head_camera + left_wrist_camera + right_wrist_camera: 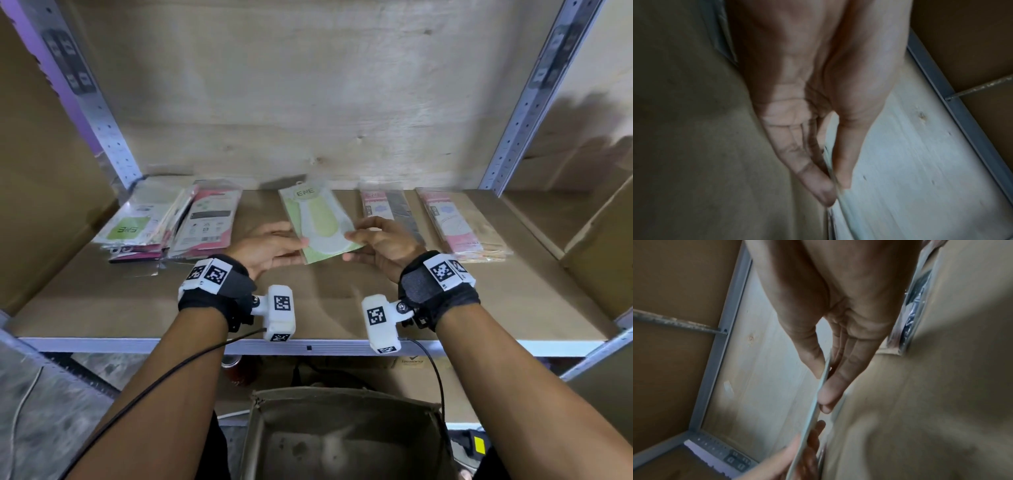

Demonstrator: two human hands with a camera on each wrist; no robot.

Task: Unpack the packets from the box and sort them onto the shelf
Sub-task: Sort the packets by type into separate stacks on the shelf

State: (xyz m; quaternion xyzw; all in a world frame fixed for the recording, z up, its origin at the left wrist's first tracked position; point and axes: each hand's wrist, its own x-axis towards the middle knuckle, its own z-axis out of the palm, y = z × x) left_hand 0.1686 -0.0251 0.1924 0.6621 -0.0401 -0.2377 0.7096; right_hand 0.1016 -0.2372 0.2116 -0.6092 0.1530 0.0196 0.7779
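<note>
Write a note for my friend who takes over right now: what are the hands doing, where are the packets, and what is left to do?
Left hand: pinches the left edge of the green packet, thumb on top.
Right hand: pinches its right edge.
The green packet is in mid-shelf; whether it rests on the shelf cannot be told.
Done: a green and pink pile and a pink-edged pile lie at the left; two pink piles lie at the right.
The box below looks empty, though its lower part is out of view.
Left: set this green packet in its place and check the box.
</note>
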